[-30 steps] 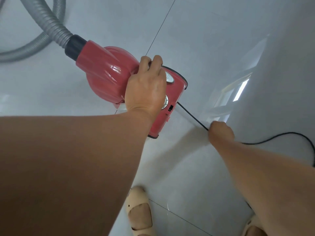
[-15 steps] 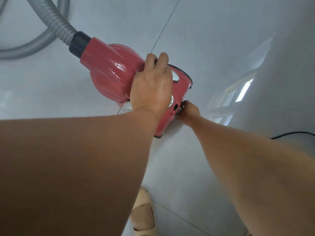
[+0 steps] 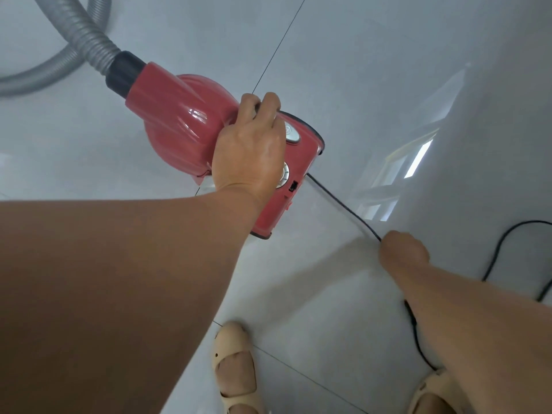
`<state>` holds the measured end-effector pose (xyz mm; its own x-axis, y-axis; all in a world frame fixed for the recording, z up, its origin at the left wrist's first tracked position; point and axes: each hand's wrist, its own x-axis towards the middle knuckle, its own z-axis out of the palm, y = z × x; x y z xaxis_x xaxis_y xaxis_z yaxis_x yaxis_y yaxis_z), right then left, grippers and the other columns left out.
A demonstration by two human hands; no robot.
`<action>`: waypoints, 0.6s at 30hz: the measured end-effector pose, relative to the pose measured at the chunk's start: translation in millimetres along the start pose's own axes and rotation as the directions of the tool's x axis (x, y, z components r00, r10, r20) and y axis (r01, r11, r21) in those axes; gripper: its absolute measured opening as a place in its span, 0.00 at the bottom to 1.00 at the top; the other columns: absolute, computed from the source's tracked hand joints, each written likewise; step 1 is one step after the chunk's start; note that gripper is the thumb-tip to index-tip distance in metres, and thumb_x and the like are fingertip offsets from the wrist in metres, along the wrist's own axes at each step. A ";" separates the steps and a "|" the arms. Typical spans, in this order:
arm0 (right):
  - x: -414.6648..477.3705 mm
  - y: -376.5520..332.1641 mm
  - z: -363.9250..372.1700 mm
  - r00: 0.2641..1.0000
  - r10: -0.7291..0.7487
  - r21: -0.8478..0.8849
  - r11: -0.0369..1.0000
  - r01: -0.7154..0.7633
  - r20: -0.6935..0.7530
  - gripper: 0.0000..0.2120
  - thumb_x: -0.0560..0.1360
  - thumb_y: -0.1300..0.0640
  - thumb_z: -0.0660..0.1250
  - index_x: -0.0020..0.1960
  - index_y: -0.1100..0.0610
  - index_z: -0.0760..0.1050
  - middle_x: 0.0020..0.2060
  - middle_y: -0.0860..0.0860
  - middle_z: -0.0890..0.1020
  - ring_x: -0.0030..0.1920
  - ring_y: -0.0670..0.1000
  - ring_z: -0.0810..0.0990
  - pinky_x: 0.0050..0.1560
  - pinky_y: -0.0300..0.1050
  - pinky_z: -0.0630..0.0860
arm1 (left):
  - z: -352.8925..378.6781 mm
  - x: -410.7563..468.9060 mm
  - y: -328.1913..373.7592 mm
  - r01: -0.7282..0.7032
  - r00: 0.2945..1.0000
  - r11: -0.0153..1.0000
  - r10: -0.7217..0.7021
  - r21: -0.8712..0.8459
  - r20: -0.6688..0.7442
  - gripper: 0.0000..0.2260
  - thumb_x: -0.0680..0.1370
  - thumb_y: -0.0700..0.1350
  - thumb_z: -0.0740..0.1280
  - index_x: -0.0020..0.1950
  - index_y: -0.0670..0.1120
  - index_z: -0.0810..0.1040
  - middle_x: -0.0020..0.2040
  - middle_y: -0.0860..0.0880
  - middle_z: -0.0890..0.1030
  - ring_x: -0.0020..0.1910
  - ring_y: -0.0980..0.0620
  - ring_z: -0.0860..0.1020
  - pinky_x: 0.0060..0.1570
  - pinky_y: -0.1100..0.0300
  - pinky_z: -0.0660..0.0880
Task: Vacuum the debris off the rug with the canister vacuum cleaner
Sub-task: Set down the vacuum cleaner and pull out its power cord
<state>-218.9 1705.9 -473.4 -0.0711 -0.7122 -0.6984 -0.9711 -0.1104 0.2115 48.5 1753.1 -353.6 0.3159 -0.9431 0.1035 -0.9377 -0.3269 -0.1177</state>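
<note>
A grey hose [image 3: 89, 46] feeds the red canister vacuum [image 3: 185, 127] on the tiled floor [image 3: 358, 70]. The left hand [image 3: 251, 153] curls its fingers over the top, likely bracing it. The right hand [image 3: 403, 249], fisted round the taut power cord [image 3: 343, 205], seems set to draw it out. No rug shows.

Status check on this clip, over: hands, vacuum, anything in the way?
Left hand grips the red vacuum by its handle. Right hand holds its black cord, taut. No rug in view; slack cord loops at right.
</note>
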 end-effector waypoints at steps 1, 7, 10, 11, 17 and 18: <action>0.5 -16.3 -8.0 0.997 -0.047 0.035 0.998 0.049 -0.053 0.15 0.79 0.64 0.56 0.63 0.61 0.73 0.59 0.59 0.77 0.60 0.62 0.78 0.57 0.51 0.75 | -0.7 1.3 -0.3 0.006 1.000 1.000 -0.006 -0.001 0.003 0.08 0.66 0.33 0.66 0.35 0.46 0.79 0.52 0.51 0.80 0.52 0.47 0.78 0.27 0.61 0.62; 10.1 -142.5 -46.3 0.913 -0.400 0.483 0.787 0.384 -0.076 0.22 0.77 0.61 0.62 0.71 0.57 0.64 0.65 0.57 0.72 0.62 0.61 0.75 0.59 0.51 0.72 | 1.5 1.4 0.2 -0.004 1.000 1.000 0.003 -0.004 -0.019 0.09 0.67 0.34 0.63 0.34 0.46 0.79 0.52 0.51 0.80 0.51 0.47 0.78 0.26 0.61 0.63; 6.8 -158.8 -45.1 0.920 -0.391 0.549 0.776 0.310 0.033 0.14 0.79 0.58 0.60 0.63 0.60 0.74 0.59 0.56 0.78 0.60 0.59 0.77 0.54 0.45 0.71 | 4.1 0.6 -0.8 -0.008 0.999 1.000 0.008 0.000 -0.044 0.13 0.68 0.35 0.57 0.34 0.47 0.79 0.52 0.52 0.80 0.51 0.48 0.78 0.27 0.61 0.62; 8.3 -152.4 -39.3 0.931 -0.365 0.514 0.800 0.311 0.006 0.13 0.78 0.59 0.60 0.59 0.60 0.77 0.56 0.58 0.80 0.58 0.60 0.78 0.52 0.45 0.72 | 5.0 0.0 -1.0 -0.008 0.999 1.000 0.008 0.001 -0.054 0.13 0.67 0.35 0.55 0.34 0.47 0.78 0.52 0.52 0.80 0.51 0.48 0.78 0.27 0.61 0.61; 18.5 -61.2 -15.0 0.991 -0.117 0.232 0.964 0.128 -0.057 0.12 0.78 0.65 0.58 0.58 0.63 0.76 0.57 0.63 0.79 0.59 0.64 0.78 0.57 0.51 0.75 | 2.6 0.8 0.0 -0.013 0.999 1.000 0.012 -0.013 -0.030 0.09 0.66 0.34 0.63 0.33 0.46 0.78 0.51 0.52 0.80 0.50 0.47 0.78 0.27 0.61 0.61; 17.2 -41.8 -15.1 0.996 -0.080 0.172 0.981 0.087 -0.049 0.13 0.79 0.66 0.57 0.59 0.64 0.75 0.59 0.63 0.78 0.61 0.64 0.77 0.58 0.51 0.74 | 3.4 0.7 0.2 -0.012 1.000 1.000 0.011 -0.011 -0.028 0.09 0.66 0.33 0.63 0.34 0.46 0.78 0.51 0.51 0.80 0.50 0.47 0.78 0.26 0.61 0.62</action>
<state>-176.1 1687.8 -483.9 0.0180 -0.7340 -0.6790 -0.9983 -0.0511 0.0289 49.1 1752.1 -356.8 0.3010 -0.9448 0.1296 -0.9429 -0.3152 -0.1080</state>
